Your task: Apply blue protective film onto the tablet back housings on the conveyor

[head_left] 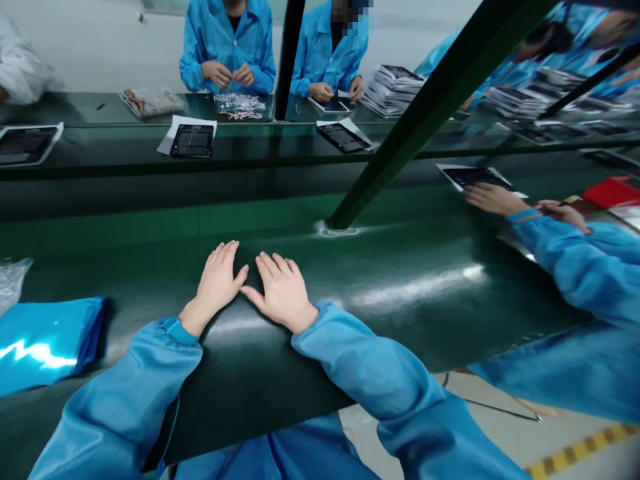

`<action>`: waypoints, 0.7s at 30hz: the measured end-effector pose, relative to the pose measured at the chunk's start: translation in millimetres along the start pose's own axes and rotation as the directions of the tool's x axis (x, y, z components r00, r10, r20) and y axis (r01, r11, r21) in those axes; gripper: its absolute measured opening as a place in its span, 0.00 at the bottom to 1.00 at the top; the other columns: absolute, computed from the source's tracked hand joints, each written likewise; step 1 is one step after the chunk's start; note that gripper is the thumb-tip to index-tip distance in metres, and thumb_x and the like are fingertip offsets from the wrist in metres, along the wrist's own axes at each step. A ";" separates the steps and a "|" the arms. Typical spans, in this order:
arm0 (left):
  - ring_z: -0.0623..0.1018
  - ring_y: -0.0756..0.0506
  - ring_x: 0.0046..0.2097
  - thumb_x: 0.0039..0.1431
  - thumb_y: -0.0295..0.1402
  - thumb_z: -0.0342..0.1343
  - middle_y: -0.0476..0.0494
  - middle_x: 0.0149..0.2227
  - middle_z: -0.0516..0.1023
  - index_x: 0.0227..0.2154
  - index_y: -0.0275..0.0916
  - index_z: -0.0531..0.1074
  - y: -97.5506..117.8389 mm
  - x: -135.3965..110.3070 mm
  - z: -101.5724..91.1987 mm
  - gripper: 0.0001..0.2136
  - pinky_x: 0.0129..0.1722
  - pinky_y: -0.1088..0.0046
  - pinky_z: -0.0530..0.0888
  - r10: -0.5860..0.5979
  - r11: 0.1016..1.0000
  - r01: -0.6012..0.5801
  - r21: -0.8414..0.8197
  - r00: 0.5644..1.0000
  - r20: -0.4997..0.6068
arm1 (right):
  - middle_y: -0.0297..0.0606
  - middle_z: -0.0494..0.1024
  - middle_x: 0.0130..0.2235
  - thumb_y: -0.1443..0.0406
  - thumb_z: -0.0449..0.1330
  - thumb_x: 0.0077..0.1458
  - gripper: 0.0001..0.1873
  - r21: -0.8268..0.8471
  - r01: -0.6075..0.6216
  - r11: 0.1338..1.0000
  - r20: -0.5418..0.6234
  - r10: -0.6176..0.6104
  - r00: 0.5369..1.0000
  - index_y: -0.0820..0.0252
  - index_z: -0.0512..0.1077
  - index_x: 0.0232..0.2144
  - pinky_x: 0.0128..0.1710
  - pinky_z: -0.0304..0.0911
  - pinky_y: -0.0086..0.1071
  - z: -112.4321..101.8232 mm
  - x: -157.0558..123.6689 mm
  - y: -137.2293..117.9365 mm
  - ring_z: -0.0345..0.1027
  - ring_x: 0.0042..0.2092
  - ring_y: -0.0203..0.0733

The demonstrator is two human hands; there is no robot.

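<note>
My left hand (216, 280) lies flat on the dark green belt (150, 247), fingers stretched forward and holding nothing. Beside it my right hand (281, 288) also rests palm down with fingers out, its thumb tip touching the left thumb. Both my sleeves are blue. No object lies under or between the hands. The nearest items are a blue folded cloth (45, 340) at my left and a dark flat panel on white paper (473, 177) far right, which a co-worker's hand (493, 199) touches.
A green slanted post (415, 113) meets the belt just beyond my hands. Farther back lie black panels on white sheets (193, 140), (343, 137), (25, 143), a bag of small parts (240, 103), and stacked panels (393, 87). Blue-coated people work opposite; a clear bag (10, 280) lies left.
</note>
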State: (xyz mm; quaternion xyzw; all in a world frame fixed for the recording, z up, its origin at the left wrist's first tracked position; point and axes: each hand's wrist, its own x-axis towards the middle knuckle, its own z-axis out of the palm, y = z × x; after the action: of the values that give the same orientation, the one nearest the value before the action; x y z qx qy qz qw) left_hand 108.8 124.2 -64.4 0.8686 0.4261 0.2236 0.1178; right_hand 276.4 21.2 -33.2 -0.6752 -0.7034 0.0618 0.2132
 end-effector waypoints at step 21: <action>0.54 0.17 0.77 0.73 0.52 0.50 0.20 0.76 0.57 0.70 0.28 0.64 8.6 -4.8 -19.9 0.35 0.73 0.25 0.54 -0.098 0.974 0.118 0.193 0.989 -0.106 | 0.55 0.61 0.75 0.47 0.46 0.74 0.39 0.210 -0.188 0.959 -0.140 0.220 0.965 0.63 0.57 0.76 0.75 0.49 0.64 5.5 7.2 51.7 0.50 0.78 0.61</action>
State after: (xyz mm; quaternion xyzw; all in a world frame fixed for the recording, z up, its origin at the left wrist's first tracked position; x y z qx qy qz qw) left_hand 102.4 115.4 -45.0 0.8398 0.4981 0.2146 0.0219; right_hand 322.1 33.5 -55.9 -0.7231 -0.6006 0.0968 0.3271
